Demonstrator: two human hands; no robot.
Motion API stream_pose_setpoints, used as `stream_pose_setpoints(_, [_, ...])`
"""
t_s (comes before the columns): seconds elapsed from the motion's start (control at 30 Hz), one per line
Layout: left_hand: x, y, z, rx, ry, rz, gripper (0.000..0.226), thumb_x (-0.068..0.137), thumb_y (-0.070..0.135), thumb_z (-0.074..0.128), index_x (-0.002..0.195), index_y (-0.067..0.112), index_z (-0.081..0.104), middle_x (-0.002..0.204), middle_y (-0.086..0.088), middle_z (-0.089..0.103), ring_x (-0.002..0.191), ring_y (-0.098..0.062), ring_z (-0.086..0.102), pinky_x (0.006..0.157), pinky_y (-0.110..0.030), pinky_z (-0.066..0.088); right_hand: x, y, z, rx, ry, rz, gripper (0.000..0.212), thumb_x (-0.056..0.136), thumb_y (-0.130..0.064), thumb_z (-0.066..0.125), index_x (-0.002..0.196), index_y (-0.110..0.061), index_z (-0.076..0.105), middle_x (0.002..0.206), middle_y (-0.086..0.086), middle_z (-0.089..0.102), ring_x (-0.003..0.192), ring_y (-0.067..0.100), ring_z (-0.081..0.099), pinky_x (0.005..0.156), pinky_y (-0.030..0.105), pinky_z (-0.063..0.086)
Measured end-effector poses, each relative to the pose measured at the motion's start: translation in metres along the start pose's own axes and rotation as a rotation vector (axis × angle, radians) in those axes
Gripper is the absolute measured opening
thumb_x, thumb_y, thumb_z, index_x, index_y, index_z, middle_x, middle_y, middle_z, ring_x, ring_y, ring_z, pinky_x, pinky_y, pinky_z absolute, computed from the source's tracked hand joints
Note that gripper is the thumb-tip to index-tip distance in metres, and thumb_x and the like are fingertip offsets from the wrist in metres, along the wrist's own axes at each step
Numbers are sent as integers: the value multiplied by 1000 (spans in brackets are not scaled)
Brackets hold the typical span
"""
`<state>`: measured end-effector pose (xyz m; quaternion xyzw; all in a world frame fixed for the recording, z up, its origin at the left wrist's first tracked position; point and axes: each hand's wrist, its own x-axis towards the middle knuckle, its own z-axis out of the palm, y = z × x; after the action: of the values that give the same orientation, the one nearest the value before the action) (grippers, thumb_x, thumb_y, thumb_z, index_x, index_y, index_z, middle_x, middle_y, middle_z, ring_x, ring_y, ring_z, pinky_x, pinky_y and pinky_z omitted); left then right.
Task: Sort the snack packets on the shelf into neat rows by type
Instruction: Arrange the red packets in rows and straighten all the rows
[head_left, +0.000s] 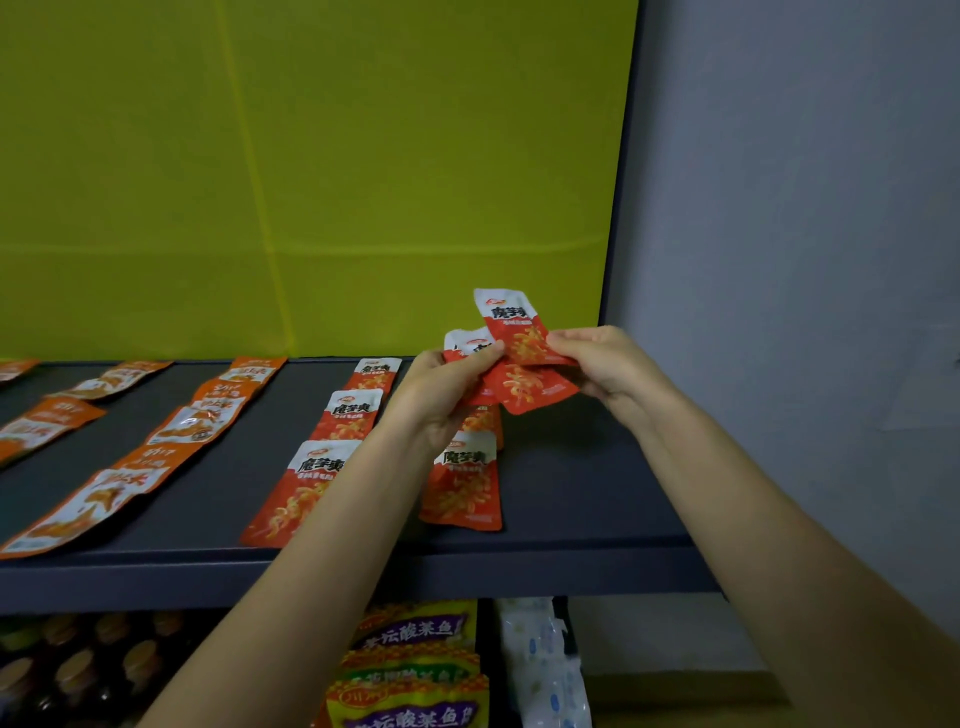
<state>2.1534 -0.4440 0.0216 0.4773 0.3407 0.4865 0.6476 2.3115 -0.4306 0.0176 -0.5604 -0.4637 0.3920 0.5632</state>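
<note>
The orange snack packets (192, 423) lie flat on the left part of the dark grey shelf (571, 499). They sit in slanting rows running from the near edge to the far edge, and some overlap their neighbours. Right of them a column of three red snack packets (353, 415) lies flat with the white ends to the far side. The left forearm partly covers the nearest one.

Just right of that column another red packet (462, 486) lies near the shelf's front edge. One more packet (485, 421) lies behind it, mostly hidden by the left hand (441, 400). That hand is raised above the shelf, its fingers and thumb curled round a fan of red packets (535, 389) (at least three, though the overlap makes the count uncertain).

The right hand (602, 364) meets it from the right. Its thumb and fingers pinch the lower end of the uppermost packet (511, 325), which stands nearly upright, leaning a little left, above the others in the fan.

A yellow-green back panel (311, 182) stands behind the shelf, and a grey wall (805, 260) is at the right. Below the shelf, bottles (78, 670) with brownish caps stand at the left. Yellow-and-purple packets (415, 675) are stacked in the middle, and white packets with blue dots (545, 670) are at the right.
</note>
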Motion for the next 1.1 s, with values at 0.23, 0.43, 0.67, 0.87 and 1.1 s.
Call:
stream_pose_setpoints(0.23, [7, 10, -27, 41, 169, 49, 16, 87, 3, 60, 71, 4, 54, 34, 5, 55, 32, 0, 52, 40, -12, 47, 44, 29, -30, -415, 402, -13, 23, 85, -17, 57, 99, -5, 72, 99, 15, 71, 97, 31, 64, 83, 35, 50])
stream_pose_setpoints(0.43, [5, 9, -41, 66, 170, 40, 9, 86, 3, 61, 77, 3, 58, 50, 2, 67, 44, -4, 62, 46, -16, 54, 57, 51, -27, -720, 414, 72, 27, 90, -22, 50, 102, -6, 68, 107, 17, 68, 101, 35, 62, 68, 28, 41])
stream_pose_setpoints(0.67, [-3, 4, -36, 144, 120, 48, 12, 87, 2, 58, 77, 7, 57, 44, 5, 64, 39, 0, 59, 43, -13, 51, 53, 55, -25, -971, 428, 33, 26, 91, -14, 48, 110, -2, 61, 117, 18, 61, 108, 37, 56, 75, 33, 43])
stream_pose_setpoints(0.87, [-4, 3, -33, 154, 106, 62, 9, 86, 4, 60, 80, 10, 56, 49, 7, 67, 45, 0, 63, 45, -15, 52, 49, 54, -26, -1082, 416, 30, 28, 92, -13, 46, 115, 0, 56, 122, 19, 57, 112, 37, 54, 85, 37, 46])
stream_pose_setpoints(1.1, [-7, -1, -31, 199, 80, 52, 10, 85, 3, 61, 79, 10, 57, 60, 0, 68, 47, -3, 63, 47, -17, 53, 43, 53, -30, -1099, 416, 34, 33, 94, -22, 44, 116, 0, 53, 122, 20, 58, 112, 37, 54, 84, 38, 45])
